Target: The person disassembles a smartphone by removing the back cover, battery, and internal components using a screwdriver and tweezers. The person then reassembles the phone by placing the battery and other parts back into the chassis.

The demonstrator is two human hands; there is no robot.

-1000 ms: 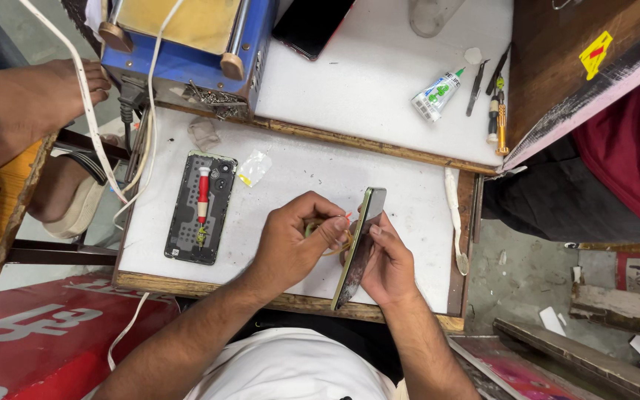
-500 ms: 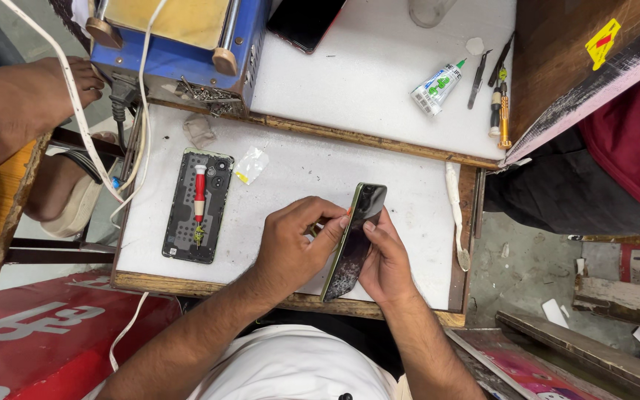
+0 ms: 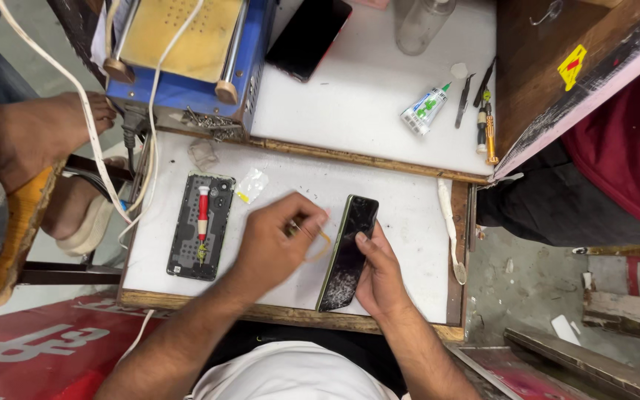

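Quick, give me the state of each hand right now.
Left hand: closed, pinching a rubber band between its fingertips.
Right hand: closed on the cracked black phone, propping it on edge on the white board.

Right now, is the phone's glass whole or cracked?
Cracked: pale crack lines spread across the lower end of the dark phone screen held by the right hand.

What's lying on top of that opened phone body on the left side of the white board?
A red-handled screwdriver lies lengthwise on the opened phone body, with dark internal parts visible around it. Whatever sits directly beneath the screwdriver, and under the phone body itself on the white board, is covered.
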